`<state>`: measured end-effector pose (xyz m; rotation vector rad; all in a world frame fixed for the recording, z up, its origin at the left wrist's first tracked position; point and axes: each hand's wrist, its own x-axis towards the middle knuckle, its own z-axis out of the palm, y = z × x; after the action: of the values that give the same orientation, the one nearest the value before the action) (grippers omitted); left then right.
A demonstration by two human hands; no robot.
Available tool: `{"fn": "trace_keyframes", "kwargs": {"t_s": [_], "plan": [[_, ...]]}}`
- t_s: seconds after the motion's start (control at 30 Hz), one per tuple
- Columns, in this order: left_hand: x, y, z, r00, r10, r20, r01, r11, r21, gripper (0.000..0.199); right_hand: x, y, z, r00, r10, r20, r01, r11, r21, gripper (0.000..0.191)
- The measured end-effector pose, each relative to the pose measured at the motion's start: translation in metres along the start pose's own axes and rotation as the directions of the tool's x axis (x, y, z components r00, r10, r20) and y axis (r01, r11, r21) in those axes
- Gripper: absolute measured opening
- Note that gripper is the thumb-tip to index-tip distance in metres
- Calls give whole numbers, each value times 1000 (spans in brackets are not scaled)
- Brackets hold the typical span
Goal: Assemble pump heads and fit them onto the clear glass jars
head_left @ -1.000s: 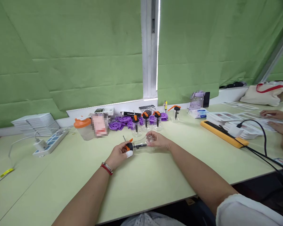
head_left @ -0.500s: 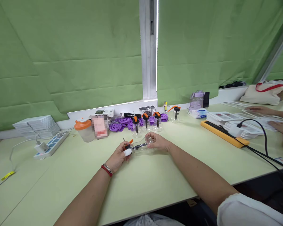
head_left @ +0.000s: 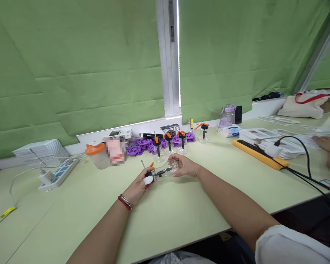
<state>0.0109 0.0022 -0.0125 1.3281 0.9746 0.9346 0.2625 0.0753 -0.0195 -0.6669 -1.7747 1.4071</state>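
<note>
L hand [head_left: 139,186] & R hand [head_left: 187,167], fingers curled, hold clear jar [head_left: 162,177], blk lid [head_left: 149,174] at L.

"BLADE" readable in white on black box [head_left: 151,135]; other words too small.

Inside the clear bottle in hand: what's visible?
Through the wall of the clear bottle, a dark rod running lengthwise. The left hand partly covers the capped end; fingers of the right hand partly cover the other, so anything behind them is hidden.
</note>
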Motion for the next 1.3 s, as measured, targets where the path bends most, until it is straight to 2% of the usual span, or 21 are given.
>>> {"fn": "trace_keyframes", "kwargs": {"t_s": [0.13,0.23,0.37,0.43,0.6,0.73,0.87,1.03,1.17,1.3], "plan": [[-1,4,4,999,5,-39,-6,1000,-17,53,1,-2,1,996,-86,-1,86,996,0,72],[1,3,9,990,-4,-138,-11,994,-109,64,1,-2,3,992,-123,2,123,992,-6,72],[4,-2,14,963,-1,-270,-48,983,-176,48,2,-3,8,990,-136,-24,135,990,-27,71],[6,-3,16,959,-19,-284,-41,979,-202,46,3,-4,10,988,-148,-34,147,988,-41,70],[4,0,18,956,-127,-266,68,973,-219,49,2,-5,15,987,-161,-10,160,983,-86,71],[3,0,16,944,-137,-299,100,986,-135,50,0,-5,19,999,-33,-22,29,991,-132,65],[4,-4,14,941,-109,-321,79,991,-105,49,1,-3,24,993,115,-6,-115,992,-42,51],[5,-6,16,940,-78,-333,53,995,-83,48,3,-3,27,982,186,26,-187,982,18,43],[4,-5,19,947,-67,-314,40,995,-92,47,5,-3,27,960,277,38,-279,960,40,43],[3,-3,18,948,-69,-311,37,994,-108,46,8,0,28,933,358,32,-360,931,58,51]]}}
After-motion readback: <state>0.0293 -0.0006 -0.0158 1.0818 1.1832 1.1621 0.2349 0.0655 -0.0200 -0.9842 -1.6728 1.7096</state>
